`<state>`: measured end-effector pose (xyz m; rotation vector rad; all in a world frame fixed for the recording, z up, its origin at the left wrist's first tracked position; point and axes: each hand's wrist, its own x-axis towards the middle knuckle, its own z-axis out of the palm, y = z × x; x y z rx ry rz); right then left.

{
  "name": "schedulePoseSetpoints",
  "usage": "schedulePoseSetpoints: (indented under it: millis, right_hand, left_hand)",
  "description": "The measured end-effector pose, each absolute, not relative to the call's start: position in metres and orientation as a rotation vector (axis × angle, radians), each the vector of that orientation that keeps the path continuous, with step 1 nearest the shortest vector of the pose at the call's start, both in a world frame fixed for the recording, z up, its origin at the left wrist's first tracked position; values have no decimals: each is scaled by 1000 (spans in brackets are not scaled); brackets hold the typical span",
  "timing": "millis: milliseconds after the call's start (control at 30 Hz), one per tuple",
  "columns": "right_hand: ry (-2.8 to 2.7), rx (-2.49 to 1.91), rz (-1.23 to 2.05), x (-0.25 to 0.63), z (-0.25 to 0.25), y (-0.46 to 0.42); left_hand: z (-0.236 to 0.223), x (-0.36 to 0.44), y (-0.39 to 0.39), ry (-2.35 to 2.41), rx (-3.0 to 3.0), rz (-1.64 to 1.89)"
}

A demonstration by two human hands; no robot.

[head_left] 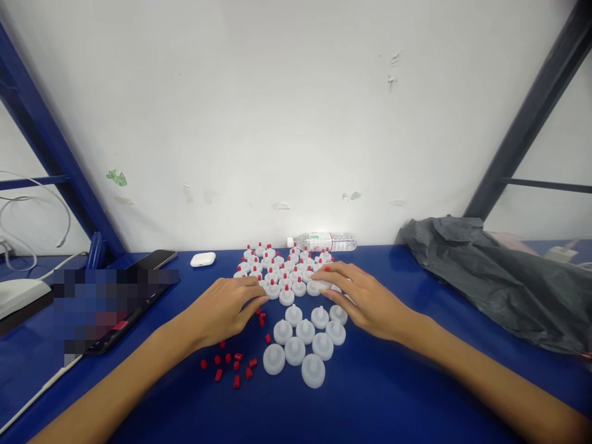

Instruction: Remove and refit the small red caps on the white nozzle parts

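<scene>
My left hand (234, 308) is at the left edge of a cluster of white round caps with nozzles, each tipped with a small red cap (287, 288). Its fingers and thumb are curled close together, and what they hold, if anything, is hidden. At the cluster's right side, my right hand (365, 299) has its thumb and fingertips around a white nozzle cap (316, 287). Nearer to me stand several white nozzle caps without red tips (295, 350). Loose small red caps (237, 365) lie scattered below my left hand.
A clear plastic bottle (330, 241) lies on its side against the wall. A white earbud case (203, 259) and a dark phone (157, 259) are at the back left, by a partly blurred dark device (134, 320). A grey plastic bag (499, 277) covers the right side of the blue table (393, 394).
</scene>
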<state>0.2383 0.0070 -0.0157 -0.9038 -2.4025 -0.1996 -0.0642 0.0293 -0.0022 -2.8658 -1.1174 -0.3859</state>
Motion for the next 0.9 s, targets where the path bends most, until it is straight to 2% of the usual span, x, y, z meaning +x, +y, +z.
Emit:
schedulePoseSetpoints:
  millis: [100, 600, 900]
  right_hand:
    - [-2450, -883, -107, 235, -15, 3]
    - [-2438, -512, -150, 212, -12, -11]
    - [-2416, -554, -203, 207, -12, -18]
  left_hand:
    - [-1, -61, 26, -1090, -2848, -469]
    - [-13, -36, 4, -961, -2831, -610]
    - [-17, -30, 1, -922, -2736, -674]
